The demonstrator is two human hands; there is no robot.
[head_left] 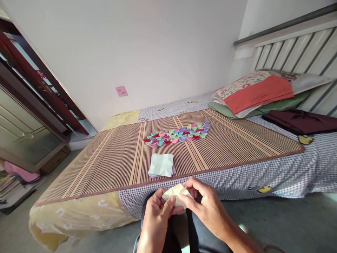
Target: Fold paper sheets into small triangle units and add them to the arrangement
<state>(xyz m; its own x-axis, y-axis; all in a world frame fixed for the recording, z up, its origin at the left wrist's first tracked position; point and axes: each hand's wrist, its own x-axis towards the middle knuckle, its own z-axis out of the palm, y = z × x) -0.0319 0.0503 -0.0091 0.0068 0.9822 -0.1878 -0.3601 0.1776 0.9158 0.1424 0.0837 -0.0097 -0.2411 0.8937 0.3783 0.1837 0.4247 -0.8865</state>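
Just off the bed's near edge, both hands pinch a pale folded paper (177, 195) — left hand (157, 218) gripping its left end, right hand (206, 206) closed over its right, its long axis crosswise. Beyond it lies the paper stack (161, 164), nearer the left hand.

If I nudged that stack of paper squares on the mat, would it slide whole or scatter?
Probably light and floppy: the stack of paper squares looks like thin loose sheets. A push would likely fan it out; lower edges already peek out unevenly. The ribbed mat may snag it.
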